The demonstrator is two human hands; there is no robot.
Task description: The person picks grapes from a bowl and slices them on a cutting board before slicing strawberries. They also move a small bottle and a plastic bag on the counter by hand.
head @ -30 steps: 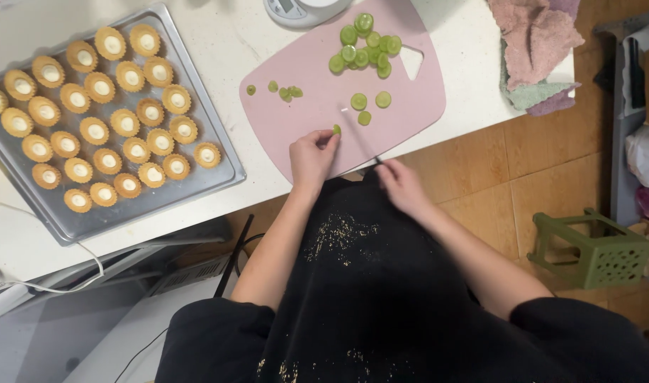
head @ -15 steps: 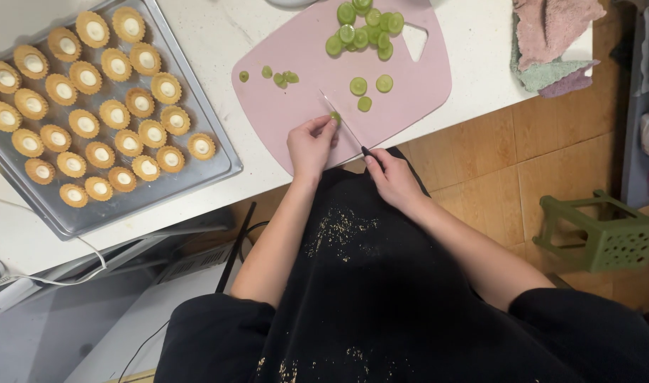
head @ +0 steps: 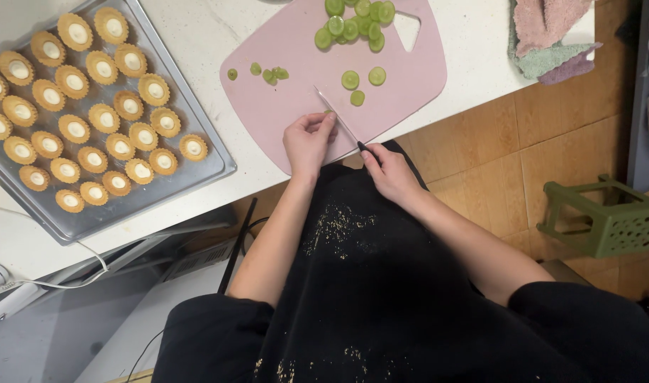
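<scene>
My left hand pinches a grape so it stays put; my right hand grips the knife beside it.

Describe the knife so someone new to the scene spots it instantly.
Start at the pink cutting board on the white counter. At its near edge, the right hand holds the knife, next to the left hand. It is the only thin, pale, straight thing there; everything else on the board is round green slices.
</scene>
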